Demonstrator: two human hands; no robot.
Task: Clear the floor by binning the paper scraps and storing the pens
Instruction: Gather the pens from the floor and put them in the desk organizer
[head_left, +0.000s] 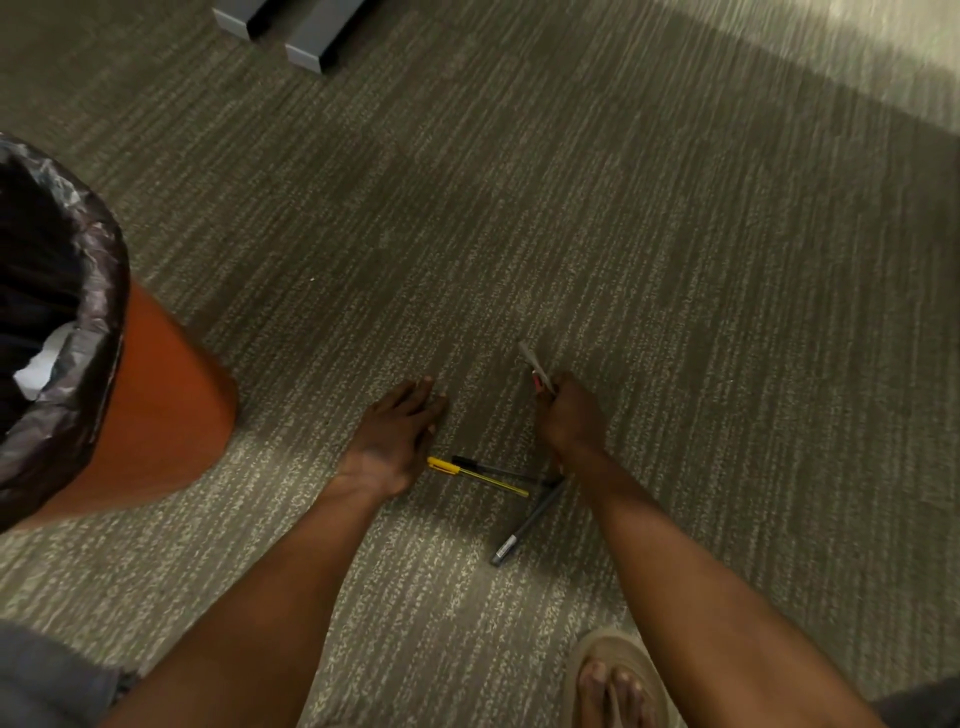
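Floor is carpet (597, 218), grey-green w/ fine pale streaks running in one direction. Brighter light falls across the top right corner; a paler patch also lies near the bottom, the middle in shadow. Top left, two grey metal furniture legs (306, 44) stand on the carpet, side by side, dark gap between them.

Three pens lie on the carpet between the two hands: a yellow pen (475, 475), a black pen (493, 467) and a grey pen (524, 527). A fourth pen (535, 366) sticks out of the right hand (569, 415). One bin (156, 400) stands beyond the left hand (395, 436), holding one paper scrap (44, 364).
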